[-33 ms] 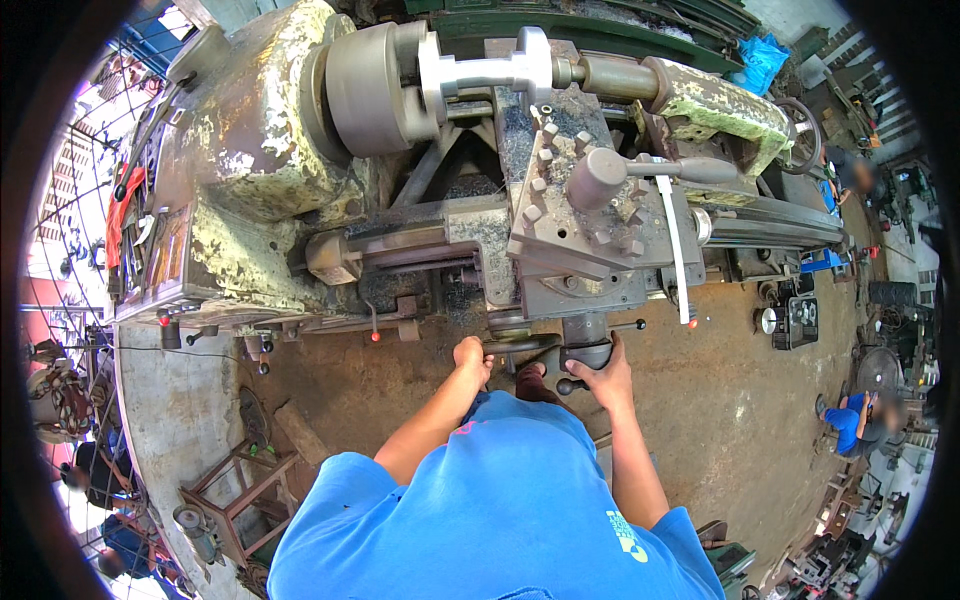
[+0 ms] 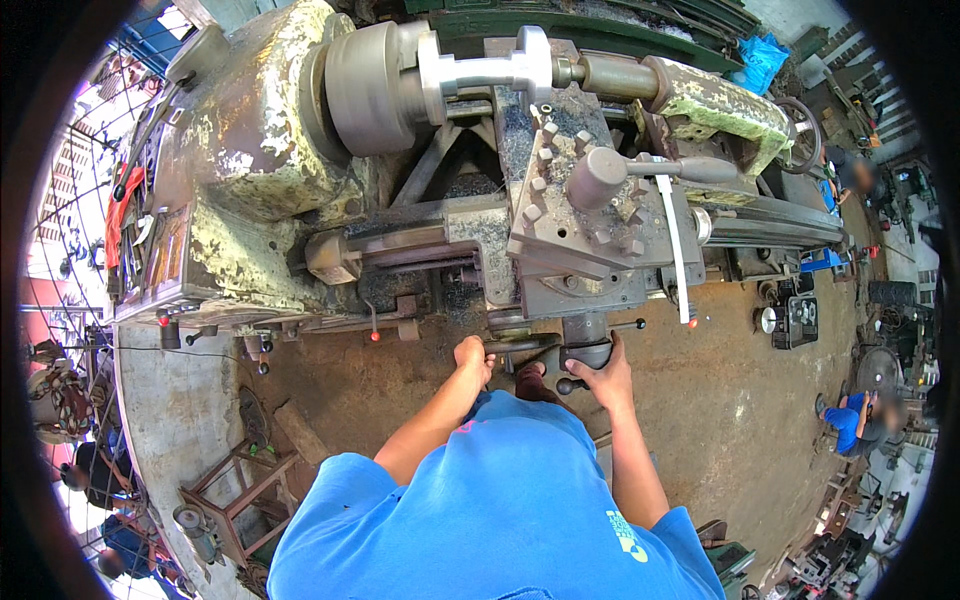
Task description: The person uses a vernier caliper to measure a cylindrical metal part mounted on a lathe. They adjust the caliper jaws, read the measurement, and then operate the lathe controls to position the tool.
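Observation:
My left hand (image 2: 473,361) is closed around the left end of a dark handwheel (image 2: 520,345) at the front of a lathe. Beside it, my right hand (image 2: 606,378) grips a rounded dark cross-slide handle (image 2: 588,355), thumb on its near side; a ball knob (image 2: 570,386) sticks out below. A bright metal workpiece (image 2: 487,72) with wide flanged ends spans the chuck (image 2: 372,88) and the tailstock quill (image 2: 612,77). The chuck looks blurred. In front of the workpiece sits the tool post (image 2: 597,180), with several square-headed bolts and a long clamping lever.
A white strip (image 2: 674,250) hangs over the carriage. Red-tipped levers (image 2: 375,336) project from the lathe's front. A metal frame stand (image 2: 240,500) is at lower left, a black crate (image 2: 797,322) at right. Other people are at the far right and lower left.
The chuck has turned, its jaws showing at a different angle. Both hands keep their places on the handwheel and the handle.

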`<state>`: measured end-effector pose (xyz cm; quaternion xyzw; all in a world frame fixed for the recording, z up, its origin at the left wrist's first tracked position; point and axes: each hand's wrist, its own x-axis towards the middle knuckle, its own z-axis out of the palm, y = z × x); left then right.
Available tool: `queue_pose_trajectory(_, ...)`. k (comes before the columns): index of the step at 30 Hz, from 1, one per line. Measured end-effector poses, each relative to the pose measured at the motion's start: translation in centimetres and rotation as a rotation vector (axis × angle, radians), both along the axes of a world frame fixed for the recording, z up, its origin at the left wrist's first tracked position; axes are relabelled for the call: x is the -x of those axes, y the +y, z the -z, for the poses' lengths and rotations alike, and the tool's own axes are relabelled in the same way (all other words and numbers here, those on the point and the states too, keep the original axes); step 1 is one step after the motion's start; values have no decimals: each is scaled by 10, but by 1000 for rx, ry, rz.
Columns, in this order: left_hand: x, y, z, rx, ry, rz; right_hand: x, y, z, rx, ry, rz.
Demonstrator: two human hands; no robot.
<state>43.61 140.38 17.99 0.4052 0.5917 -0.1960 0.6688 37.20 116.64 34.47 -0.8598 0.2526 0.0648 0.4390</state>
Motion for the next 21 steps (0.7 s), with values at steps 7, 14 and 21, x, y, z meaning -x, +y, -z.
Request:
queue_pose_trajectory(7,-1,8,0,35,14,-8,1,-1,2,-8,-3,6)
queue_pose_trajectory(14,1,-1,-6,-1,-1,5,0,0,2,-3,-1,8)
queue_pose_trajectory(21,-1,5,0,13,16,-6,0,-1,3,13,-4,6)
